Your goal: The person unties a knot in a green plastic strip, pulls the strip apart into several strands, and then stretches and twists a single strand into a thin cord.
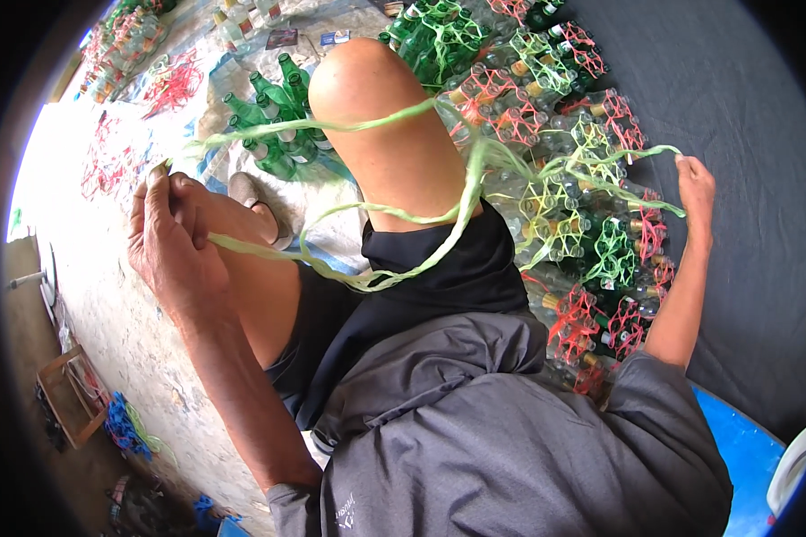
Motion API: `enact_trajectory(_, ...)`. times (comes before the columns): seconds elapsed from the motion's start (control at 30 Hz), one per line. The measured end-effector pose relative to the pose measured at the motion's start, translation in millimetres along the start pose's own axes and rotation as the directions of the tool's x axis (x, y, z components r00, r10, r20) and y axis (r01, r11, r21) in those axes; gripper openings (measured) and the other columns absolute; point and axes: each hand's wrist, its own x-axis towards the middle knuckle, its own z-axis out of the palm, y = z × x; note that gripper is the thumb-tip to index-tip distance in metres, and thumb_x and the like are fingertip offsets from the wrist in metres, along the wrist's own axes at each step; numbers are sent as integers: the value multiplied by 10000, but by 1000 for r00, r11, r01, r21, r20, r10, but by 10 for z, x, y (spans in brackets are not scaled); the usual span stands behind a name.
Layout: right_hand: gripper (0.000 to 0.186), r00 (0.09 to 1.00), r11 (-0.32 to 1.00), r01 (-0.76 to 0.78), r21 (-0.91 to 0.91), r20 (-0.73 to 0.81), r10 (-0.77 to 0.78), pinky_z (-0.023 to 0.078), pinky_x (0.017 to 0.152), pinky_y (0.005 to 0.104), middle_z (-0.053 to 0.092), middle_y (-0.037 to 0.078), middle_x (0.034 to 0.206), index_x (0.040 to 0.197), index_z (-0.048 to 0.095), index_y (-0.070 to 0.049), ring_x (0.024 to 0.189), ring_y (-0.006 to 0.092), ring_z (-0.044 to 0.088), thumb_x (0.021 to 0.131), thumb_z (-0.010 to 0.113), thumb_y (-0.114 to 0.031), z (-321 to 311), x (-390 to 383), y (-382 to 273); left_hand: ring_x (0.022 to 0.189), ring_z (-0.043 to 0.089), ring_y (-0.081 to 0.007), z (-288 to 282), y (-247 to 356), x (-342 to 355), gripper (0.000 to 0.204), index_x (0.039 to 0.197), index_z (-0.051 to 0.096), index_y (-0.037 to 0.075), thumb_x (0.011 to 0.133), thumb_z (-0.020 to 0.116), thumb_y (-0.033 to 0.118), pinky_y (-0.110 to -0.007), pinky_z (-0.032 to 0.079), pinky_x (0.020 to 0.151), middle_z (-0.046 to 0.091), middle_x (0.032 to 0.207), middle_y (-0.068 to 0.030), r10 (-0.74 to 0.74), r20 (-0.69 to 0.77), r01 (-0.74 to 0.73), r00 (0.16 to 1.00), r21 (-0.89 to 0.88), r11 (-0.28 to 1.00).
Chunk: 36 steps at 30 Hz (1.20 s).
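A light green plastic twine (468, 192) stretches in loose loops across my raised knee and lap, with a tangle or knot near its middle. My left hand (175, 237), off to the left, is closed on strands of it; one strand runs out over the knee and another below it. Far out to the right, my right hand (697, 183) pinches an end of the twine with the arm extended. Another loose end hangs just below that hand.
Green bottles (273, 116) stand on the floor beyond my knee. To the right are many clear bottles in pink netting (575, 327) and green netting (611, 255). Loose red twine (172, 82) lies at the far left. A wooden frame (70, 394) sits at lower left.
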Motion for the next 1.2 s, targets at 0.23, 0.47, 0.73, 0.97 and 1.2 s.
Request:
enact_trajectory(0.23, 317, 997, 983, 73, -168, 26, -69, 471, 757, 358, 653, 157, 817, 983, 690, -17, 763, 202, 598, 940, 623, -324, 171, -55, 7, 520, 328, -15, -2, 41, 44, 195, 1123, 647, -48, 993, 565, 72, -199, 220, 453, 608, 803, -34, 12, -90, -7, 996, 55, 998)
enact_trajectory(0.47, 308, 980, 986, 11, -165, 199, 22, 488, 772, 400, 698, 191, 880, 991, 707, -42, 817, 298, 664, 918, 640, -333, 375, -147, -126, 521, 372, -20, -46, 52, 60, 160, 1067, 664, -41, 980, 595, 74, -196, 242, 460, 645, 795, -60, 43, 13, -43, 999, -18, 999)
enact_trajectory(0.73, 279, 881, 974, 224, 47, 418, -223, 493, 768, 364, 712, 136, 876, 1032, 709, -17, 809, 227, 655, 909, 654, -261, 849, -476, -588, 568, 328, -42, 54, 282, -4, 203, 1143, 586, -64, 1027, 512, 85, -220, 244, 500, 601, 856, -50, 19, 99, -19, 995, 2, 1000)
enact_trajectory(0.97, 260, 754, 945, 219, 241, 574, -321, 444, 710, 292, 639, 10, 840, 1024, 682, 27, 799, 86, 547, 947, 645, -219, 836, -711, -1016, 561, 283, -59, 53, 444, 54, 205, 1177, 555, -62, 1037, 481, 68, -230, 230, 503, 579, 843, -46, 27, 217, 12, 976, -174, 985)
enact_trajectory(1.2, 257, 901, 975, 37, 221, 415, -128, 432, 664, 259, 621, -23, 756, 962, 720, -16, 715, 63, 523, 950, 645, -262, 815, -426, -516, 563, 284, -70, -284, 739, 380, 117, 1105, 549, -44, 1019, 499, 18, -231, 230, 505, 589, 856, -66, 29, 296, 55, 955, -274, 960)
